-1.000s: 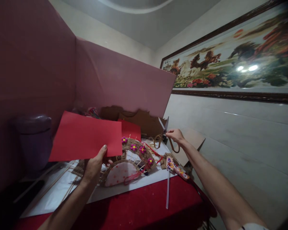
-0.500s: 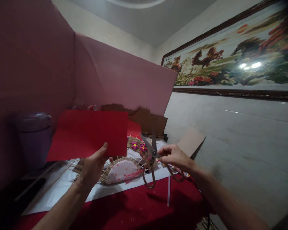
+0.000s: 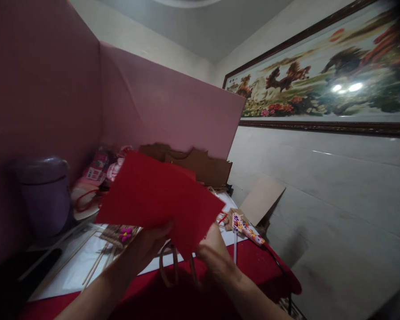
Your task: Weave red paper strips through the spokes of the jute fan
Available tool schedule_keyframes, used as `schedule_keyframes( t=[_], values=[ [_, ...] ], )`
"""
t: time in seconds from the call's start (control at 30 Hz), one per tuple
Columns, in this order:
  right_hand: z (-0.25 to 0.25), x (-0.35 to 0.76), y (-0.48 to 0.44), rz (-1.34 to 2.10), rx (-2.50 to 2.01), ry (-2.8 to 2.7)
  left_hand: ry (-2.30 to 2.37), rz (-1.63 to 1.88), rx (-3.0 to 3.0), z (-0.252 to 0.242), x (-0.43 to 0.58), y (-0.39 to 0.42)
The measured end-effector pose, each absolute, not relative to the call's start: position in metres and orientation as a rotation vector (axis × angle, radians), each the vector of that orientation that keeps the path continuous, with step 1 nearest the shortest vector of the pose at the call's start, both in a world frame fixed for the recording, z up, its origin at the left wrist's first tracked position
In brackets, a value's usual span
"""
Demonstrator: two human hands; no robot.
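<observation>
The left hand [image 3: 146, 244] grips the tilted, flat red paper sheet [image 3: 160, 191] above the red-covered worktop [image 3: 143, 295]. The sheet now hides the brown-looped scissors' [image 3: 175, 264] blades: the right hand [image 3: 218, 251] has closed in, bringing both together, its grip unclear.

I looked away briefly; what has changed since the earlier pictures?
The red sheet has shifted right and tilted. The left hand holding it moved along. The right hand came left to its edge; the scissors are now mostly hidden, their grip unclear. The purple tumbler and floral glue gun stayed put.
</observation>
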State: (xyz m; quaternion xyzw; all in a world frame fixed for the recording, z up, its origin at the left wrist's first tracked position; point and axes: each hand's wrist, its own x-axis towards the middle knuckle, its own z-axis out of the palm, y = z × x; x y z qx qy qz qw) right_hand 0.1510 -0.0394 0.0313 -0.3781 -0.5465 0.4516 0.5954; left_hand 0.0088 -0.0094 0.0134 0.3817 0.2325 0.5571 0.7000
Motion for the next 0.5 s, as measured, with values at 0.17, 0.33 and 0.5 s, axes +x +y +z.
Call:
schedule_keyframes(
  t=[0.17, 0.33, 0.5],
  values=[
    [0.007, 0.14, -0.044, 1.414, -0.747, -1.014, 0.47, 1.409, 0.673, 0.022, 0.003, -0.002],
    [-0.007, 0.138, -0.055, 1.73, -0.678, -1.012, 0.471, 1.196, 0.608, 0.024, -0.006, 0.004],
    [-0.006, 0.137, -0.059, 1.871, -0.584, -1.129, 0.451, 1.11, 0.638, 0.024, -0.004, -0.003]
  ],
)
